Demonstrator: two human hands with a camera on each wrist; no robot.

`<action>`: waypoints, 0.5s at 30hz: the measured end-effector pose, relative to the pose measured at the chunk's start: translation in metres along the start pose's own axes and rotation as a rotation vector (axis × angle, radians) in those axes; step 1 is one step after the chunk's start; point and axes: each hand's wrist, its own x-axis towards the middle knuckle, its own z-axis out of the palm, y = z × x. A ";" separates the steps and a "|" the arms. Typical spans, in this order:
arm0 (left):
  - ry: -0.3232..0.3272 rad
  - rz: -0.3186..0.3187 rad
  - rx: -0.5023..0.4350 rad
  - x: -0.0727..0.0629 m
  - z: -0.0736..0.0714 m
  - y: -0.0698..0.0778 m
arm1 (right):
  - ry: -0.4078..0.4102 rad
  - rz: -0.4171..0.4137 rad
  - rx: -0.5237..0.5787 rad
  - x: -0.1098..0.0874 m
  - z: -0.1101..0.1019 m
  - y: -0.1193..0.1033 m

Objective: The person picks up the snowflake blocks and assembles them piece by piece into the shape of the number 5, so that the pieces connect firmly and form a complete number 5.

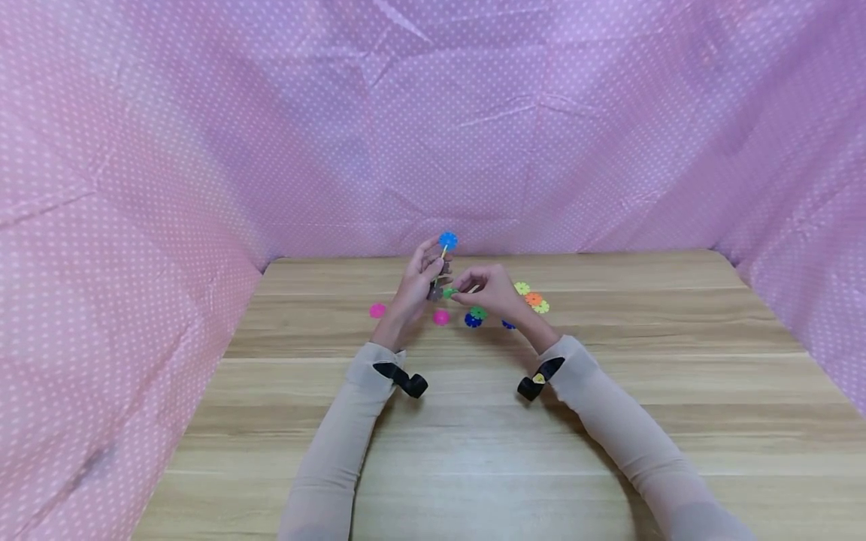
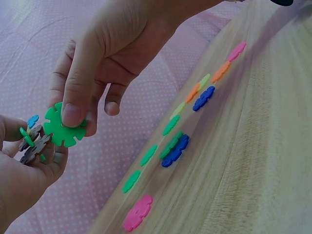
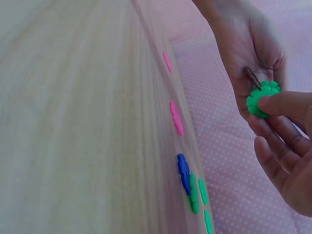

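Observation:
Above the table, my left hand [image 1: 410, 287] grips a small built-up piece of notched plastic discs. A blue disc [image 1: 448, 240] tops it on a thin yellow part, and brown discs [image 2: 35, 152] sit lower, with a little green among them. My right hand [image 1: 497, 291] pinches a green notched disc [image 2: 65, 127] between thumb and fingers. In the left wrist view that disc's edge is right at the brown discs; whether it is slotted in I cannot tell. The left fingers are partly hidden behind the piece in the right wrist view.
Loose notched discs lie on the wooden table [image 1: 446, 451]: pink ones [image 1: 377, 310], a dark blue one [image 1: 473, 321] under a green one [image 1: 478, 312], orange [image 1: 534, 299] and yellow ones [image 1: 522, 288] to the right. A pink dotted cloth [image 1: 433, 135] hangs behind and at the sides.

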 end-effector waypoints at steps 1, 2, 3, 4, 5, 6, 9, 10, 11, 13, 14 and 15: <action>0.001 0.004 -0.002 0.000 0.000 0.000 | 0.002 -0.002 -0.002 0.000 0.000 -0.001; 0.003 0.010 -0.003 0.000 0.000 0.000 | 0.003 -0.005 -0.006 0.000 0.000 -0.001; 0.002 0.012 -0.011 0.000 0.001 -0.001 | 0.004 -0.006 -0.005 0.000 0.000 -0.001; 0.002 0.013 -0.013 0.000 0.001 -0.002 | 0.007 -0.003 -0.002 0.002 0.001 0.004; 0.003 0.015 -0.014 0.001 0.001 -0.002 | 0.011 -0.003 0.000 0.004 0.002 0.010; 0.003 0.017 -0.018 0.001 0.002 -0.003 | 0.014 -0.002 0.003 0.005 0.003 0.016; 0.005 0.020 -0.023 0.001 0.003 -0.004 | 0.028 -0.003 0.008 0.009 0.005 0.032; 0.008 0.021 -0.020 0.001 0.004 -0.004 | 0.034 -0.007 0.007 0.010 0.006 0.037; 0.008 0.025 -0.021 0.002 0.004 -0.005 | 0.038 -0.011 0.006 0.010 0.006 0.036; 0.011 0.029 -0.026 0.002 0.006 -0.005 | 0.046 -0.017 -0.002 0.009 0.006 0.035; 0.012 0.029 -0.033 0.002 0.006 -0.006 | 0.050 -0.020 -0.007 0.008 0.007 0.034; 0.013 0.027 -0.037 0.002 0.007 -0.006 | 0.054 -0.022 -0.010 0.008 0.007 0.034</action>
